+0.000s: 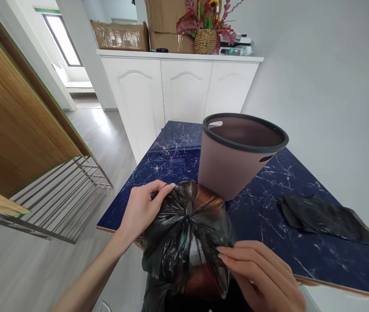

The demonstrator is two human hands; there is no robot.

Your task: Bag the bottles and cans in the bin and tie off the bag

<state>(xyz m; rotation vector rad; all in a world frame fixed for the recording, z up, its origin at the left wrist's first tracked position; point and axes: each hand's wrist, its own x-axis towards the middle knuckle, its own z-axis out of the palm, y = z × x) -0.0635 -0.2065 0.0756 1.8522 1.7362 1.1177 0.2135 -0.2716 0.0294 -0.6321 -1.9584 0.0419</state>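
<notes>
A full black plastic garbage bag (192, 234) sits at the near edge of the blue marbled table, its top gathered into a tight knot. Thumb and fingers of my left hand (143, 206) pinch the bag's plastic on the upper left of the knot. On the lower right, my right hand (260, 271) pinches another part of the plastic between thumb and fingers. Just behind the bag stands an upright pinkish-brown trash can (233, 162) with a dark rim and handle slots. Reddish and pale contents show dimly through the thin film.
Folded black plastic bags (327, 219) lie on the right of the table (177, 147). A metal rack (89, 177) with wooden boards stands at left. Behind, a white cabinet (184, 86) holds cardboard boxes (119, 37) and a flower basket (205, 41). A wall borders the right side.
</notes>
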